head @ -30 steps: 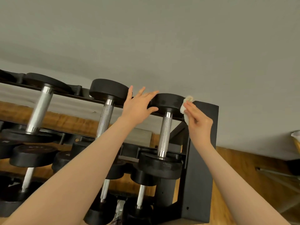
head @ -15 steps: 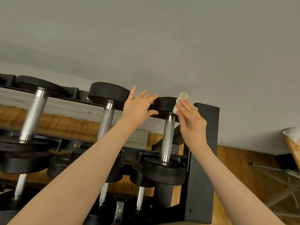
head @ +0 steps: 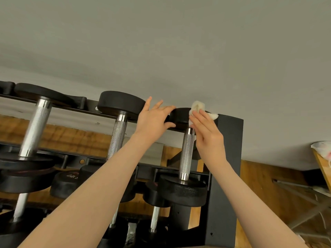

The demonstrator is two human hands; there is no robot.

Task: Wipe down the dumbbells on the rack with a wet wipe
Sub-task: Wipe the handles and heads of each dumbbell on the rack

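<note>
— Dumbbell (head: pixel 186 153) at the rack's (head: pixel 227 176) right end: how is it being handled?

— Its far head is steadied by the left hand (head: pixel 152 120), fingers spread, thumb hooked beneath. The wet wipe (head: pixel 197 107) is pressed on by the right hand's (head: pixel 207 135) straight fingers.

— Handling?

— Judged heavy, rigid; best left cradled, gripped by the knurled bar only.
</note>
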